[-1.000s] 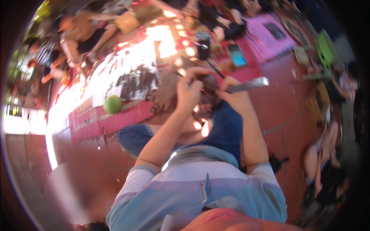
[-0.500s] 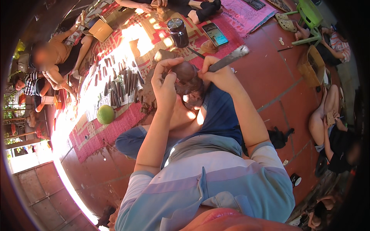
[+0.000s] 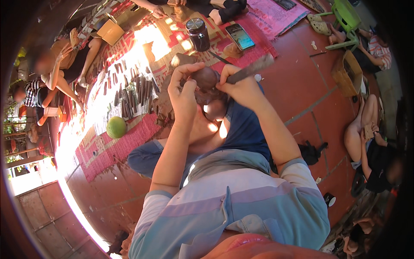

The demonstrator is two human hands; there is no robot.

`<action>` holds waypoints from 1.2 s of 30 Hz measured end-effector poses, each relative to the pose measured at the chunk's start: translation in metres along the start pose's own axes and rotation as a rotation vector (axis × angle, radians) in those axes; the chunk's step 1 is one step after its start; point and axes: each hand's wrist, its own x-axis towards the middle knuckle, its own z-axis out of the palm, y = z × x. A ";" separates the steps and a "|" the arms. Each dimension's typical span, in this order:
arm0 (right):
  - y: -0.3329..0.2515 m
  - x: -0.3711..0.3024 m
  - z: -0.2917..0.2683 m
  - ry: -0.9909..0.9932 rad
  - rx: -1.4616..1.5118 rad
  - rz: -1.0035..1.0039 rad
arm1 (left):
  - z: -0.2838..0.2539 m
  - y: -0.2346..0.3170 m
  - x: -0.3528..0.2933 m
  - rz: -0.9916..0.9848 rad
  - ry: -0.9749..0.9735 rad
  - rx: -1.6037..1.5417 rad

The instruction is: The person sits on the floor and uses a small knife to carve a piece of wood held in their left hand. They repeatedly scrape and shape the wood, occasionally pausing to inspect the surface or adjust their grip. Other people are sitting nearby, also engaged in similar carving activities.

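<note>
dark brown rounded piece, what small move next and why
Perhaps a short, light stroke at the right side of the dark brown rounded piece: the left hand curls at its left side, while the right hand holds a flat tool close to its right.

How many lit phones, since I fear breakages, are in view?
1: the phone on the red mat, beyond the right hand, right of the dark jar. Others may be hidden.

Lump (image 3: 204, 78) is dark brown, kinda shiny, all rounded bulges, held up at 12 o'clock. Flat grey blade (image 3: 252, 71) is gripped at its 3 o'clock side, tip aimed around 2.
</note>
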 end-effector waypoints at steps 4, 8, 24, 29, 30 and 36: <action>0.014 0.005 -0.009 0.016 0.040 0.066 | -0.001 -0.004 0.001 0.018 -0.022 0.011; -0.009 -0.008 0.008 0.056 -0.101 -0.062 | 0.001 -0.001 -0.001 -0.015 -0.010 0.034; -0.020 -0.008 0.013 0.044 -0.177 0.021 | 0.003 -0.001 -0.001 -0.007 -0.022 -0.028; -0.009 0.000 0.003 -0.006 -0.101 0.044 | 0.001 0.010 -0.005 -0.060 -0.027 0.009; -0.004 0.002 0.000 -0.001 -0.088 0.037 | 0.002 0.010 -0.005 -0.065 -0.021 -0.007; 0.001 -0.005 0.010 0.085 -0.103 -0.004 | 0.002 0.003 -0.003 -0.007 0.003 0.028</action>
